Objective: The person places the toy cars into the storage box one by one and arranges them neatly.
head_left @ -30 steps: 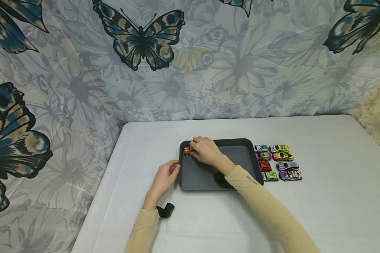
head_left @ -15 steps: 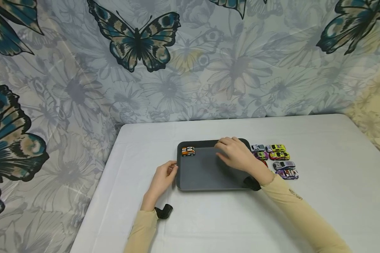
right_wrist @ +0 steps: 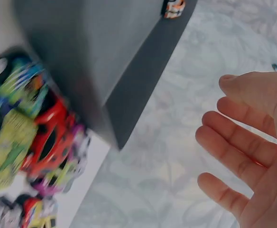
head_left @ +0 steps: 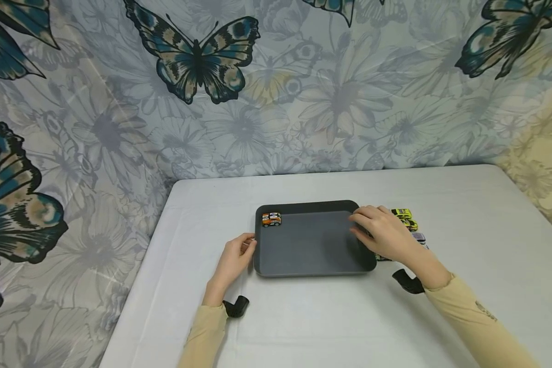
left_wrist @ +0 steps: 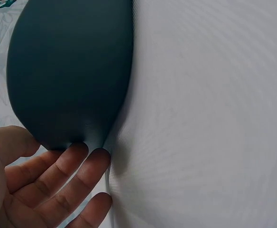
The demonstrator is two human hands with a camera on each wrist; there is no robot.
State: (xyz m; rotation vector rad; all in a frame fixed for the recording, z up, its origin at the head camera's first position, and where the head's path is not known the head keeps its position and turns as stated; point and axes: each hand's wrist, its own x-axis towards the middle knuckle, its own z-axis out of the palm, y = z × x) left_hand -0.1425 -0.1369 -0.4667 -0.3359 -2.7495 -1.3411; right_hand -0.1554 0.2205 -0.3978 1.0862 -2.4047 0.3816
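Note:
My left hand (head_left: 235, 254) rests its fingertips against the left end of a dark grey tray (head_left: 315, 266). In the left wrist view, the thumb lies at the tray's rim and the fingers touch its outer wall. An orange and white toy car (head_left: 271, 220) stands in the tray's far left corner. My right hand (head_left: 381, 231) hovers over the tray's right edge, holding nothing, its fingers loosely extended. It hides part of a group of toy cars beside the tray. The right wrist view shows a red car (right_wrist: 48, 137) and a yellow-green car (right_wrist: 10, 152) among them.
Yellow toy cars (head_left: 409, 224) and a silver one (head_left: 418, 237) show past the right hand. A white cloth covers the table (head_left: 303, 322). Behind it hangs a butterfly-patterned fabric (head_left: 340, 102). Black wrist cameras sit on both wrists.
My right hand has let go of the orange and white car in the tray's far left corner and moved right to the tray's right edge. The left hand has stayed at the tray.

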